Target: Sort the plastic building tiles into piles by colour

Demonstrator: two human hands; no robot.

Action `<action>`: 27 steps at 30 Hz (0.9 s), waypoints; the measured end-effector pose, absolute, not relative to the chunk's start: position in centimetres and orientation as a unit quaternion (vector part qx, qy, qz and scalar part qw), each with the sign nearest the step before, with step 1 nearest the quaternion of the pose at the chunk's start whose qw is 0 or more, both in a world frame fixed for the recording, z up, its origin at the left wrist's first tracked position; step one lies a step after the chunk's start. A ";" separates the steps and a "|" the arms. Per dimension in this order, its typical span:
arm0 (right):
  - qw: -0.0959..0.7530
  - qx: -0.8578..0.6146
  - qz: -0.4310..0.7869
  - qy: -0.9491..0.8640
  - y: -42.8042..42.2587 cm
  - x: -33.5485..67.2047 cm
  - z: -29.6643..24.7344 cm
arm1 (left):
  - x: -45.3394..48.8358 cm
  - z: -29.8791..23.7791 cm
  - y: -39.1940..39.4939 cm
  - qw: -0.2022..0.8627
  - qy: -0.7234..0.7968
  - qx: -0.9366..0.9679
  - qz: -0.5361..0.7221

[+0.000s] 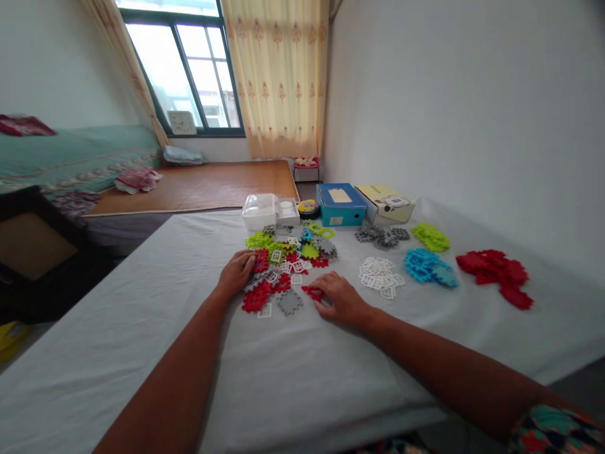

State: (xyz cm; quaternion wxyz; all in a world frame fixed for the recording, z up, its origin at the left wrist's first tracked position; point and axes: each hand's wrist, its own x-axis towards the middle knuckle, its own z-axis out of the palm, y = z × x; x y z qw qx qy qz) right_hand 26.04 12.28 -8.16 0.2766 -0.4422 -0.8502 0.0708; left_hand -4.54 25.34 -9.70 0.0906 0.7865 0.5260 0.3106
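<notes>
A mixed pile of flat plastic building tiles lies on the covered table in front of me. At its left edge, my left hand (235, 275) has its fingers closed on a red building tile (260, 260). My right hand (341, 301), just right of the pile, pinches another red building tile (312, 292), partly hidden under the fingers. Between the hands are a grey tile (289, 302), red tiles (256, 297), green tiles (259, 240) and small white window pieces (296, 279). Many of these overlap one another.
To the right lie separate heaps: white window pieces (378, 276), grey tiles (382, 236), blue tiles (428, 267), green tiles (430, 236) and red tiles (494, 271). Behind stand a clear-lidded white box (259, 212), a round tin (309, 209), a blue box (341, 205) and a yellow box (385, 203).
</notes>
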 end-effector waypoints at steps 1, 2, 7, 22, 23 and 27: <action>0.288 -0.443 0.066 -0.846 12.4 26.2 -7.9 | -4.5 -9.6 25.3 0.087 0.520 0.790 0.313; 0.298 -0.444 0.059 -0.843 12.6 26.5 -7.6 | -4.6 -9.6 25.3 0.086 0.515 0.794 0.311; 0.352 -0.480 0.001 -0.803 12.7 31.1 -4.7 | -5.6 -9.8 26.0 0.104 0.538 0.790 0.275; 0.299 -0.836 -0.168 -0.429 4.6 64.0 -7.7 | -6.7 -10.6 27.6 0.089 0.568 0.775 0.262; 0.296 -0.835 -0.171 -0.432 4.2 64.2 -8.1 | -6.7 -10.6 27.5 0.088 0.571 0.774 0.261; 0.312 -0.842 -0.156 -0.412 2.4 64.3 -9.8 | -6.0 -9.9 26.5 0.078 0.560 0.781 0.265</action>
